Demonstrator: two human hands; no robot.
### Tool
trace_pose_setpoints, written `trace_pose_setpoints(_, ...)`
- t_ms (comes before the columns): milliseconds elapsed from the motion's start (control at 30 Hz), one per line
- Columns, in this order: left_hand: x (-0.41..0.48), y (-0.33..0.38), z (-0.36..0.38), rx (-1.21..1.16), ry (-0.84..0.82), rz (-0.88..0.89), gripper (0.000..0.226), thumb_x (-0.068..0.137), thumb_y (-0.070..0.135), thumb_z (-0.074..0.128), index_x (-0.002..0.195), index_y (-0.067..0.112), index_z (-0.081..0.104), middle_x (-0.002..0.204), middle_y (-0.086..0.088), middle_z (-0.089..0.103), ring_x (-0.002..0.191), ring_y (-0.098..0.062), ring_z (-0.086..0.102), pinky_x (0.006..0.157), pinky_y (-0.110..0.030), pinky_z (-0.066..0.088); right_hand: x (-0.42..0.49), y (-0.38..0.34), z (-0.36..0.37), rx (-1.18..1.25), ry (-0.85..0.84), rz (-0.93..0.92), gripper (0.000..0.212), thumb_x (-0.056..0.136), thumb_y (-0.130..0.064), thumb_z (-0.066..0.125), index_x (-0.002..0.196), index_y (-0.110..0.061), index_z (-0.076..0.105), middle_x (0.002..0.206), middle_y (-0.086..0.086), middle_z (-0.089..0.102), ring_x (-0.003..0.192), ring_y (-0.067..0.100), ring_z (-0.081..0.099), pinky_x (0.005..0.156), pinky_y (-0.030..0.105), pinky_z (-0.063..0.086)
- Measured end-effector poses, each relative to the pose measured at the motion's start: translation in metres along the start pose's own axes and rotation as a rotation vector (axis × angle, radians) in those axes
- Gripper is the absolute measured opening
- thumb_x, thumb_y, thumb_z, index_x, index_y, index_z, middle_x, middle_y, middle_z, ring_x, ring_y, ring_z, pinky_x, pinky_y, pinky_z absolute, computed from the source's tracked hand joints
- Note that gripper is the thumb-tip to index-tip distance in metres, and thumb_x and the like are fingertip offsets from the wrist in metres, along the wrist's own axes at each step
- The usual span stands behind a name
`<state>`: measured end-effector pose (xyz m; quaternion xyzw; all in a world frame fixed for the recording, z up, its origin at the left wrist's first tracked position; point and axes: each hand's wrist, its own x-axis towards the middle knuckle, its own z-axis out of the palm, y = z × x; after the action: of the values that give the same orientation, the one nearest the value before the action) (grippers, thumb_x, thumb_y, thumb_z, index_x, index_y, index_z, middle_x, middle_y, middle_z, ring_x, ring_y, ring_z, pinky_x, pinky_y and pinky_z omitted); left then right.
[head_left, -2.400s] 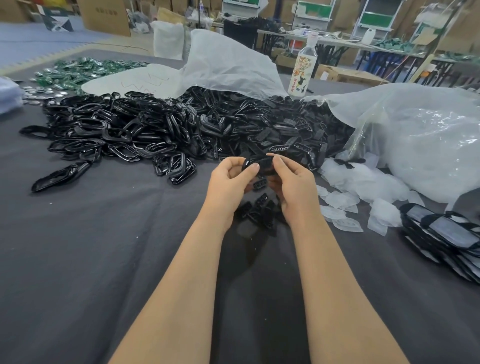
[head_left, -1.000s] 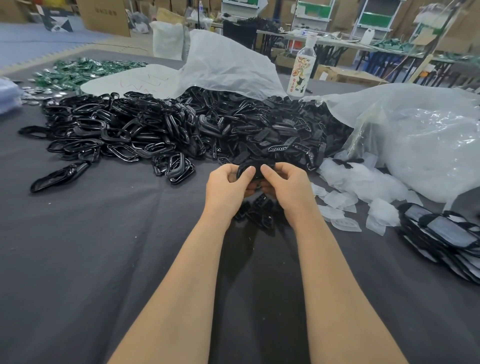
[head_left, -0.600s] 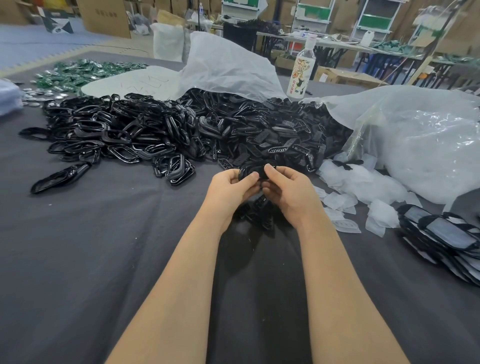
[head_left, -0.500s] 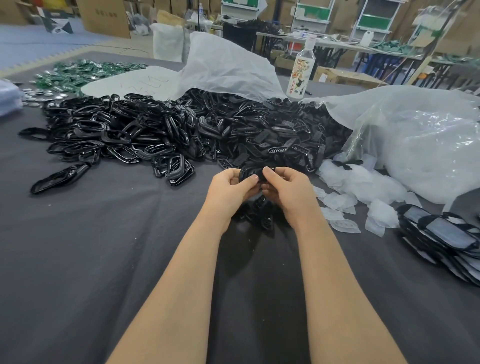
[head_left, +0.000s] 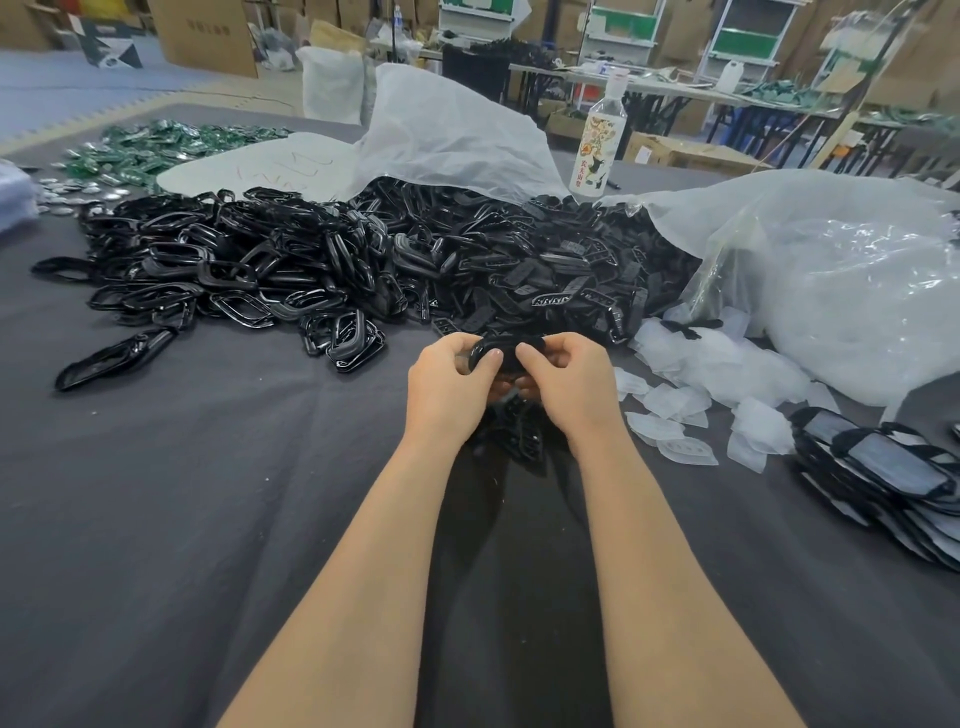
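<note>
1. Since a couple of seconds ago, your thumbs have drawn closer together on the black ring (head_left: 506, 344).
2. Your left hand (head_left: 447, 387) and right hand (head_left: 569, 384) both pinch it, fingers curled round its ends, above the middle of the worktop (head_left: 208, 519).
3. A small heap (head_left: 519, 439) of black parts lies just beneath your hands.
4. The big pile (head_left: 363, 260) spreads toward the far edge, and a stack of flat pieces (head_left: 883, 467) sits at the right edge.

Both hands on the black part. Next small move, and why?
Probably squeeze the thumbs inward to seat the black part. The left hand and the right hand each pinch an end of it, raised over the small pile of black pieces, so it looks mid-assembly, not ready to set down.
</note>
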<state>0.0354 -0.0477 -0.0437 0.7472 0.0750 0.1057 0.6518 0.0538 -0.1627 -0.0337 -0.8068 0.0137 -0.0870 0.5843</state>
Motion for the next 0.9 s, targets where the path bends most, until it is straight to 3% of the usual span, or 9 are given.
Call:
trace_pose_setpoints(100,0.001,-0.002,0.001,-0.062,0.004,0.005,0.019,0.094,0.01,0.06,0.081,0.024,0.059,0.075,-0.002,0.071,0.061,-0.005,0.068,0.065,-0.022,0.057,0.005,0.002,-0.014,-0.226,0.15,-0.092,0.021,0.091,-0.025,0.062,0.099,-0.006,0.069,0.084,0.001,0.068,0.073,0.011,0.06,0.067,0.009,0.041)
trace_pose_setpoints(133,0.001,-0.002,0.0,-0.064,0.025,0.01,0.02,0.094,0.01,0.059,0.08,0.024,0.058,0.072,0.0,0.07,0.058,-0.002,0.066,0.061,-0.018,0.054,0.006,0.004,-0.024,-0.328,0.246,-0.1,0.022,0.093,-0.025,0.059,0.099,-0.007,0.07,0.087,0.002,0.067,0.074,0.01,0.055,0.063,0.01,0.035)
trace_pose_setpoints(200,0.004,-0.004,-0.001,-0.077,0.076,0.004,0.013,0.095,0.011,0.058,0.086,0.019,0.059,0.071,0.002,0.069,0.056,0.0,0.064,0.061,-0.018,0.053,0.011,0.009,-0.041,-0.519,0.368,-0.019,0.025,0.097,-0.021,0.05,0.11,-0.008,0.067,0.105,0.011,0.066,0.087,0.02,0.054,0.07,0.021,0.035)
trace_pose_setpoints(267,0.006,-0.005,-0.001,-0.097,0.11,-0.006,0.004,0.095,0.011,0.057,0.098,0.014,0.059,0.073,0.001,0.069,0.055,0.0,0.063,0.062,-0.02,0.054,0.012,0.013,-0.049,-0.734,0.29,0.161,0.033,0.097,-0.019,0.046,0.127,-0.013,0.058,0.129,0.015,0.055,0.117,0.033,0.047,0.092,0.035,0.038)
trace_pose_setpoints(367,0.006,-0.005,0.0,-0.13,0.135,-0.013,0.01,0.095,0.011,0.057,0.105,0.014,0.055,0.073,0.0,0.068,0.052,0.002,0.061,0.057,-0.017,0.052,0.012,0.013,-0.046,-0.851,0.183,0.279,0.039,0.095,-0.017,0.049,0.133,-0.019,0.051,0.137,0.013,0.048,0.127,0.035,0.039,0.102,0.042,0.034)
trace_pose_setpoints(500,0.006,-0.005,-0.001,-0.142,0.141,-0.015,0.01,0.095,0.012,0.057,0.102,0.018,0.055,0.072,0.0,0.067,0.056,-0.002,0.062,0.061,-0.022,0.055,0.014,0.015,-0.044,-0.723,0.273,0.215,0.025,0.093,-0.02,0.051,0.116,-0.017,0.062,0.12,0.011,0.06,0.117,0.032,0.049,0.094,0.039,0.035)
trace_pose_setpoints(633,0.005,-0.004,-0.001,-0.138,0.137,-0.016,0.01,0.095,0.012,0.057,0.103,0.019,0.055,0.071,0.002,0.066,0.06,-0.006,0.063,0.067,-0.026,0.057,0.011,0.013,-0.038,-0.345,0.328,-0.014,0.01,0.089,-0.014,0.057,0.096,-0.008,0.054,0.091,0.004,0.06,0.088,0.023,0.057,0.067,0.021,0.033)
trace_pose_setpoints(733,0.005,-0.004,-0.001,-0.148,0.137,-0.022,0.011,0.095,0.012,0.057,0.104,0.018,0.055,0.072,0.001,0.067,0.058,-0.004,0.062,0.063,-0.024,0.056,0.008,0.008,-0.032,-0.124,0.243,-0.038,0.008,0.087,-0.015,0.063,0.091,-0.015,0.056,0.083,0.003,0.063,0.061,0.005,0.064,0.062,0.026,0.053)
trace_pose_setpoints(900,0.005,-0.004,0.0,-0.154,0.147,-0.018,0.013,0.095,0.013,0.057,0.108,0.015,0.055,0.074,-0.001,0.067,0.059,-0.004,0.062,0.062,-0.023,0.054,0.009,0.013,-0.026,-0.107,0.115,-0.036,0.008,0.089,-0.016,0.058,0.094,-0.016,0.065,0.065,-0.003,0.061,0.047,-0.001,0.054,0.063,0.027,0.053)
